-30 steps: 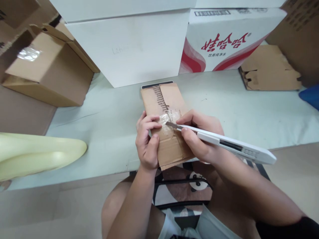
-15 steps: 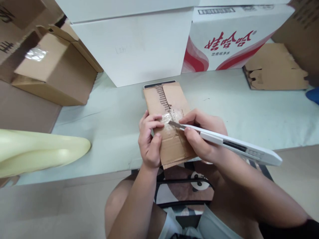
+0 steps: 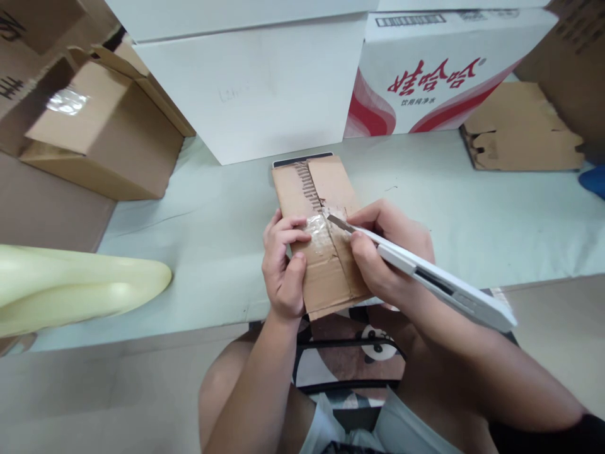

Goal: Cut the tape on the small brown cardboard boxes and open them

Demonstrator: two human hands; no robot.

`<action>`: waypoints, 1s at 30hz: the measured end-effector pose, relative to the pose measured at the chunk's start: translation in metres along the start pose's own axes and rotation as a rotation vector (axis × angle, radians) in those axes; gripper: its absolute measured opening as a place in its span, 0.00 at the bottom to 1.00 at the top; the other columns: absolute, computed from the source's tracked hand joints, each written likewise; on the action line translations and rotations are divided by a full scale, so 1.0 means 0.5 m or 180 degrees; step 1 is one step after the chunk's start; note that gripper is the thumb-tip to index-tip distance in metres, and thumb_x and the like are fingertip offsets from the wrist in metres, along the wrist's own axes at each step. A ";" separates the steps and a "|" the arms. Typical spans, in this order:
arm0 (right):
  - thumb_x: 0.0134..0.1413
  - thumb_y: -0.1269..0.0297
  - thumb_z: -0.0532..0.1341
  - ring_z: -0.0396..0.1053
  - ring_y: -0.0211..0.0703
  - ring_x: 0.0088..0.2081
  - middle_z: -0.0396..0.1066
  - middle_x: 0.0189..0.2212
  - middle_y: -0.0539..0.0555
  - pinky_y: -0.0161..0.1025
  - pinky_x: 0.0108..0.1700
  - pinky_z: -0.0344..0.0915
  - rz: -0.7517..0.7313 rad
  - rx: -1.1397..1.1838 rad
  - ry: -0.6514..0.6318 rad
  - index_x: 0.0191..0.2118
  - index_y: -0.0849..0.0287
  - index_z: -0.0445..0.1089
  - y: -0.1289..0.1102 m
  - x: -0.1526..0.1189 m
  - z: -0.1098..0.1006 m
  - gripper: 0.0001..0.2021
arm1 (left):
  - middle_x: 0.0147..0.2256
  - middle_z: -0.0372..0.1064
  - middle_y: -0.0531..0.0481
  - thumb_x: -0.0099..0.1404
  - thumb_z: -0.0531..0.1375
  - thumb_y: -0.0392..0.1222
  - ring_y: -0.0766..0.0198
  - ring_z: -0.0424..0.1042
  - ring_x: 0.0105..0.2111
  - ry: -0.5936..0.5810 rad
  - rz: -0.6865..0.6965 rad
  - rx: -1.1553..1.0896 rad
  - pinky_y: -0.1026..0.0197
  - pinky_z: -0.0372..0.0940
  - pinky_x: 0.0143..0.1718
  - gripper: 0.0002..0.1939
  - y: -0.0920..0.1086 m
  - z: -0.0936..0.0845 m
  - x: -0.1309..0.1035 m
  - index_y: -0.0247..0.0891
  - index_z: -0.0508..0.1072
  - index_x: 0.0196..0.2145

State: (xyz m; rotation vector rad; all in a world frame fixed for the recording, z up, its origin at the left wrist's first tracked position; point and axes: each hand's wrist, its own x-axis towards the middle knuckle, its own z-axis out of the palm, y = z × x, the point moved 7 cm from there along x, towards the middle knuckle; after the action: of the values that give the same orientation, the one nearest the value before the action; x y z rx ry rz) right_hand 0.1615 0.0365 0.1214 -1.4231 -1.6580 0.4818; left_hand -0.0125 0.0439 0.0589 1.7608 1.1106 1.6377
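A flat brown cardboard piece (image 3: pixel 326 183) lies at the table's front edge, with a torn corrugated strip and clear tape (image 3: pixel 317 228) across its middle. My left hand (image 3: pixel 285 268) grips its left side, fingers on top. In my right hand (image 3: pixel 390 252) is a white utility knife (image 3: pixel 435 274) with its blade (image 3: pixel 339 222) out. The blade's tip is over the seam by the tape; whether it touches cannot be made out. A dark, pale-rimmed flat object (image 3: pixel 302 160) shows beyond the cardboard's far end, mostly hidden.
White boxes (image 3: pixel 283 94) and a red-and-white printed box (image 3: pixel 435 82) stand behind. Brown cartons (image 3: pixel 118 132) are at left, above a pale yellow smooth object (image 3: pixel 85 287). Flattened cardboard (image 3: pixel 524 135) and a blue item (image 3: pixel 593 181) lie at right on the pale green table cover (image 3: pixel 212 252).
My right hand has tilted the utility knife. Its blade tip moved slightly away from me and to the right, and its rear end swung down and left. My left hand stays put.
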 end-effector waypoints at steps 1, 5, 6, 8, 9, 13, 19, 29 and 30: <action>0.59 0.64 0.58 0.65 0.37 0.24 0.72 0.24 0.47 0.38 0.29 0.60 0.0018 -0.0022 -0.0027 0.36 0.54 0.69 0.001 0.001 0.002 0.03 | 0.50 0.77 0.49 0.72 0.55 0.46 0.50 0.74 0.56 -0.0014 0.0004 0.0012 0.35 0.57 0.72 0.09 0.000 0.000 0.000 0.46 0.75 0.41; 0.59 0.64 0.59 0.66 0.38 0.24 0.74 0.25 0.48 0.38 0.29 0.60 0.0014 -0.0178 -0.0162 0.38 0.54 0.71 -0.002 0.002 0.009 0.05 | 0.50 0.76 0.50 0.72 0.55 0.44 0.51 0.73 0.56 -0.0017 0.0013 -0.0070 0.37 0.56 0.73 0.08 0.000 0.001 0.000 0.47 0.75 0.42; 0.60 0.63 0.59 0.67 0.38 0.24 0.75 0.25 0.48 0.38 0.30 0.61 -0.0010 -0.0240 -0.0150 0.38 0.55 0.72 -0.004 0.002 0.008 0.05 | 0.50 0.76 0.50 0.72 0.55 0.43 0.52 0.73 0.56 -0.0008 0.0015 -0.0100 0.37 0.56 0.73 0.08 0.000 0.000 0.000 0.47 0.75 0.42; 0.61 0.63 0.58 0.69 0.39 0.26 0.75 0.26 0.49 0.38 0.31 0.61 -0.0076 -0.0349 -0.0110 0.38 0.55 0.72 -0.008 0.002 0.007 0.06 | 0.50 0.76 0.51 0.72 0.56 0.42 0.53 0.73 0.55 -0.0002 0.0018 -0.0142 0.38 0.56 0.73 0.08 0.001 0.000 0.000 0.47 0.75 0.42; 0.61 0.63 0.58 0.69 0.39 0.26 0.76 0.26 0.49 0.37 0.32 0.61 -0.0101 -0.0384 -0.0105 0.38 0.55 0.73 -0.009 0.001 0.007 0.06 | 0.50 0.76 0.51 0.72 0.56 0.42 0.53 0.73 0.55 -0.0004 0.0022 -0.0144 0.38 0.56 0.73 0.08 0.001 0.000 0.000 0.47 0.75 0.42; 0.62 0.61 0.59 0.70 0.39 0.26 0.77 0.28 0.51 0.37 0.32 0.61 -0.0105 -0.0458 -0.0203 0.39 0.56 0.72 -0.008 0.001 0.012 0.07 | 0.50 0.76 0.50 0.72 0.56 0.44 0.52 0.73 0.55 -0.0017 0.0051 -0.0077 0.37 0.56 0.73 0.08 0.001 0.000 0.000 0.47 0.75 0.42; 0.63 0.59 0.58 0.70 0.40 0.26 0.78 0.29 0.52 0.38 0.32 0.62 -0.0031 -0.0445 -0.0311 0.41 0.56 0.73 -0.006 0.006 0.018 0.08 | 0.51 0.76 0.49 0.72 0.55 0.45 0.51 0.73 0.57 -0.0039 0.0005 0.0022 0.35 0.58 0.72 0.08 -0.001 0.000 0.000 0.46 0.74 0.41; 0.59 0.63 0.58 0.66 0.38 0.23 0.75 0.25 0.49 0.37 0.30 0.60 -0.0103 -0.0379 -0.0238 0.37 0.55 0.71 -0.005 0.002 0.015 0.05 | 0.50 0.77 0.49 0.71 0.55 0.46 0.50 0.74 0.56 0.0027 -0.0026 0.0024 0.36 0.58 0.72 0.08 -0.003 -0.001 -0.001 0.46 0.75 0.40; 0.60 0.63 0.58 0.68 0.38 0.24 0.76 0.26 0.50 0.37 0.31 0.60 -0.0128 -0.0399 -0.0214 0.38 0.55 0.71 -0.005 0.002 0.015 0.05 | 0.50 0.77 0.49 0.71 0.56 0.46 0.50 0.74 0.56 0.0027 -0.0036 0.0007 0.36 0.58 0.72 0.08 -0.004 -0.001 -0.001 0.46 0.75 0.40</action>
State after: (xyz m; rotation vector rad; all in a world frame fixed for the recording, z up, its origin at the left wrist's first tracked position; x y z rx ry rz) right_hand 0.1538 0.0384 0.1196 -1.4749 -1.7942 0.4132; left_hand -0.0134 0.0444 0.0571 1.7477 1.1245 1.6393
